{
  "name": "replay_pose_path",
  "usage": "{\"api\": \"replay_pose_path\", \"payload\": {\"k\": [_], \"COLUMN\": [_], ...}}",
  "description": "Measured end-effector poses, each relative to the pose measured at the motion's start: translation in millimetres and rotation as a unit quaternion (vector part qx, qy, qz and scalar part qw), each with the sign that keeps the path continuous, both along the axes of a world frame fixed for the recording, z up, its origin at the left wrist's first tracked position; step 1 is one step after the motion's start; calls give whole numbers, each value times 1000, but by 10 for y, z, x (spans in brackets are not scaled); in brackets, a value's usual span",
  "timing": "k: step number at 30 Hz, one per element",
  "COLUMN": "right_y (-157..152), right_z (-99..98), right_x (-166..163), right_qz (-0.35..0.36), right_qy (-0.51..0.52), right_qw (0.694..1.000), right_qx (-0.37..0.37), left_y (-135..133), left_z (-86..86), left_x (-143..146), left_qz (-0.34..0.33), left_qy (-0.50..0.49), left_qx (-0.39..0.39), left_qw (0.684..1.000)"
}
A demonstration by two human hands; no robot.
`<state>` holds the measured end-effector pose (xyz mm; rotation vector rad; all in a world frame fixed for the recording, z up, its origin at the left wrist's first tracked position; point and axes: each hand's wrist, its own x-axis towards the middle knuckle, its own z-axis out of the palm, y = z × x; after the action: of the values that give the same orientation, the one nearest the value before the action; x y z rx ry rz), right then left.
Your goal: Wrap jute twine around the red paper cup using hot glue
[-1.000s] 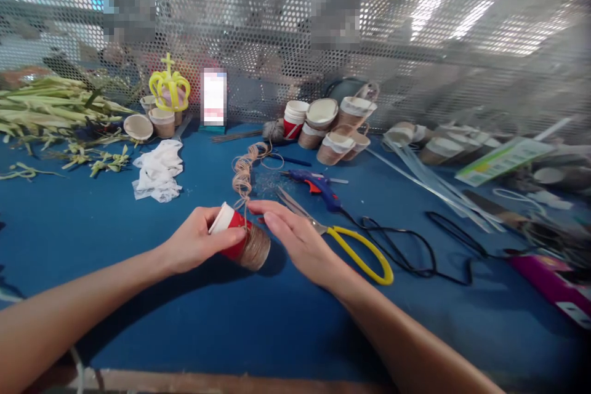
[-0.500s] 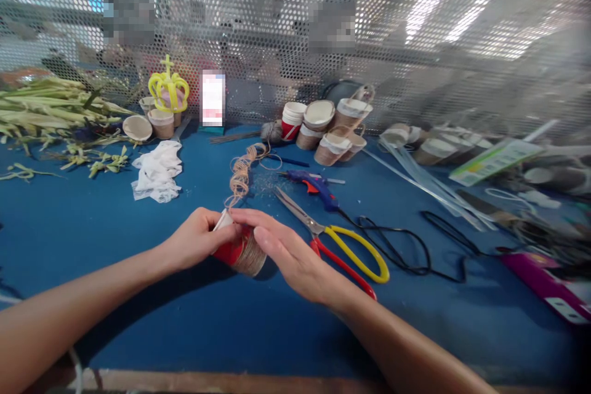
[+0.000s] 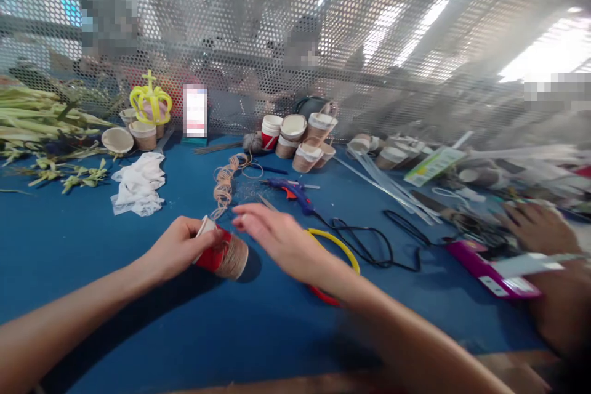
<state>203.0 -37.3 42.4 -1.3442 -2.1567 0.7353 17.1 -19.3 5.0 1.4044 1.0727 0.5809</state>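
My left hand (image 3: 180, 243) is closed around a paper cup (image 3: 213, 257), which lies tilted with its white rim toward the upper left. The cup is red near the rim, and brown twine (image 3: 234, 257) is wrapped round its base end. A loose coil of twine (image 3: 224, 184) trails over the table behind the cup. Just right of the cup, my right hand (image 3: 277, 237) hovers with fingers stretched out, slightly bent, and nothing visible in them. Beneath it lie scissors with one yellow handle (image 3: 339, 243) and one red, their blades mostly hidden.
A blue glue gun (image 3: 290, 191) with a black cord lies behind the scissors. Twine-wrapped cups (image 3: 307, 157), a white cloth (image 3: 138, 184), a yellow crown (image 3: 150, 104) and a phone (image 3: 194, 111) stand further back. At right, another person's hand (image 3: 540, 228) is near a purple power strip (image 3: 489, 271).
My right hand has come off the cup and moved to its right, over the scissors. My left hand keeps its hold. The view has turned right, and another person's hand has appeared there.
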Motion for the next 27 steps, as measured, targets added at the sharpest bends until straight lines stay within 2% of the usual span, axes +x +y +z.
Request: {"api": "replay_pose_path", "payload": {"k": [2,3,4,7,10,13,17,20,22,25,27], "right_y": [183,286,390,656,802,820,630,367,191,-9,-95], "right_z": [37,38,23,-104,-270,-326,-160,25,107,131,96], "right_x": [211,335,461,777,920,923,835,705,587,398,295], "right_qz": [-130,-228,-277,-327,-332,-338,-323,-273,-212,-161,-147], "right_qy": [-67,-135,-164,-217,-232,-204,-104,-4,120,159,145], "right_qw": [989,964,946,919,911,915,938,959,955,956,959], "right_qx": [9,24,29,-16,-76,-88,-75,-79,-167,-186,-194], "left_y": [21,33,44,74,97,115,129,137,141,145,151], "left_z": [-9,-13,-17,-38,-63,-79,-91,-78,-52,-5,18], "left_x": [-8,-11,-14,-19,-23,-33,-48,-51,-52,-56,-60], "left_qz": [17,23,26,25,24,22,33,37,36,35,34], "left_qy": [-1,-2,-4,0,13,15,6,1,15,45,54], "left_qx": [26,38,47,58,73,73,56,44,54,86,94], "left_qw": [1000,999,999,998,997,997,998,998,998,995,994]}}
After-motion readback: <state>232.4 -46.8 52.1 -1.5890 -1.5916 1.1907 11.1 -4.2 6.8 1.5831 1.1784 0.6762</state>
